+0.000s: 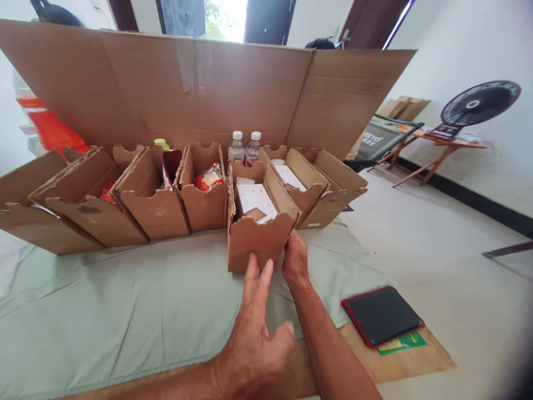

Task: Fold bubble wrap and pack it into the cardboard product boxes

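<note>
Cardboard box (256, 241) stands forward of a row of like boxes on the green cloth (125, 311) over the surface; a white packet (255, 200) lies inside it, its print too small to read; the right hand (295, 260) touches the box's front right corner, fingers curled, though I cannot tell whether the grip pinches the card; the left hand (254, 328) hovers just before the box front, grip open and empty; two water bottles (244, 147) stand behind, labels unreadable.

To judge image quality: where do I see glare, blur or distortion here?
Head view: glare whitens the window at top; head view: the wide lens bends the edges, stretching the fan at right; head view: the left hand is slightly soft, the cardboard box beyond it sharp.
</note>
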Motion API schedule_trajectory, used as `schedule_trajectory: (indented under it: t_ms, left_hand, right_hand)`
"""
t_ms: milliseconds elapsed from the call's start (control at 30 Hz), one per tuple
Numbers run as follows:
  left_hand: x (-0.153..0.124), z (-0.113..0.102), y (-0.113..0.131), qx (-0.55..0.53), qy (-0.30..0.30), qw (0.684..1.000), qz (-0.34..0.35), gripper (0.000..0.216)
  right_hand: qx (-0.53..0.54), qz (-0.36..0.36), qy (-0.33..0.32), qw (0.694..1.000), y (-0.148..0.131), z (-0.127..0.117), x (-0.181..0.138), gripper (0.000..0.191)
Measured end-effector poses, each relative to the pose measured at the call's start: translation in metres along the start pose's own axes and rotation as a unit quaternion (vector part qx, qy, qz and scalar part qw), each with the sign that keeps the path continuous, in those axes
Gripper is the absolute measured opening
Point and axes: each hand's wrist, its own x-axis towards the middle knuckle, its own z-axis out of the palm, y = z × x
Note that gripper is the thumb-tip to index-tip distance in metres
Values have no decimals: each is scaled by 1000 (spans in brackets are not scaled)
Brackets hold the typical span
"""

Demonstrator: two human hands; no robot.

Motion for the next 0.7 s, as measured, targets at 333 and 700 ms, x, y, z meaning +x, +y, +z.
schedule_trajectory:
  t_ms: [333, 700]
  left_hand:
    - [66, -11, -9, 20, 9, 1000, -23, 90]
    - [122, -17, -25, 80, 20, 996, 27, 89]
  right_hand:
    - [-6, 26, 10, 1000, 19, 8, 0, 50]
    - [-59, 12, 13, 998, 27, 2, 2, 49]
